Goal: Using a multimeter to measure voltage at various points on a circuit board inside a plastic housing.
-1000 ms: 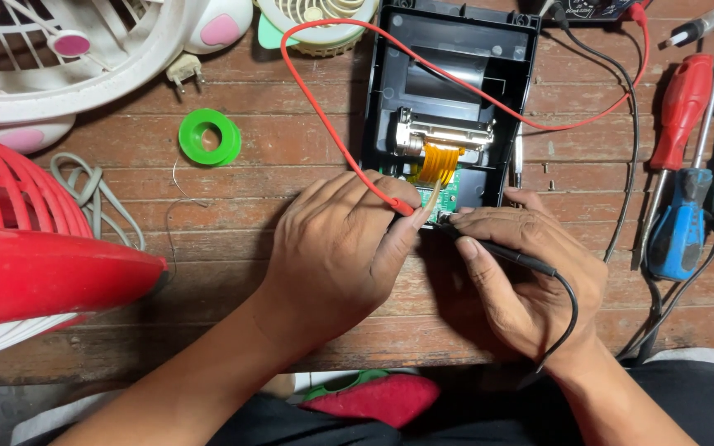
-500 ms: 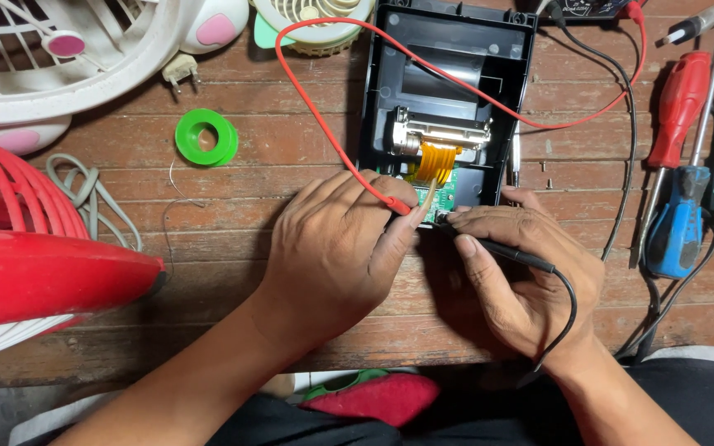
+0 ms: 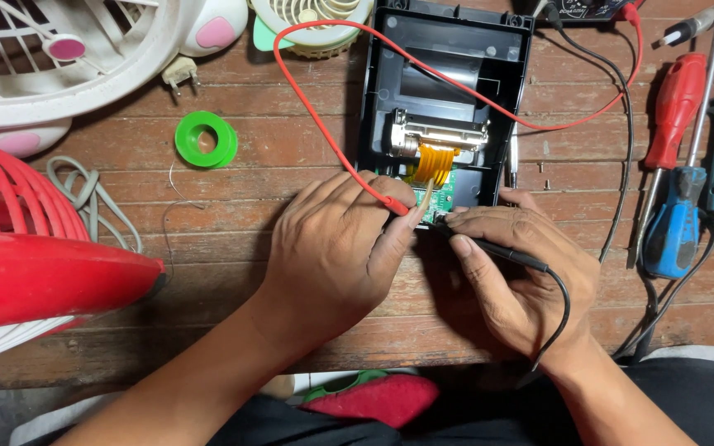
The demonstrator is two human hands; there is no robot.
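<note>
At the near end of the opened black device [image 3: 448, 91], both probes rest on its green circuit board [image 3: 448, 196], the left hand [image 3: 336, 248] pinching the red probe [image 3: 386, 201], the right hand [image 3: 522, 272] gripping the black probe [image 3: 497, 250]; probing looks underway, casing unclosed.

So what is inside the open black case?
Inside the black case I see a metal mechanism, an orange ribbon cable and part of a green circuit board. The left hand and right hand, holding the probes, cover the rest of the board.
</note>
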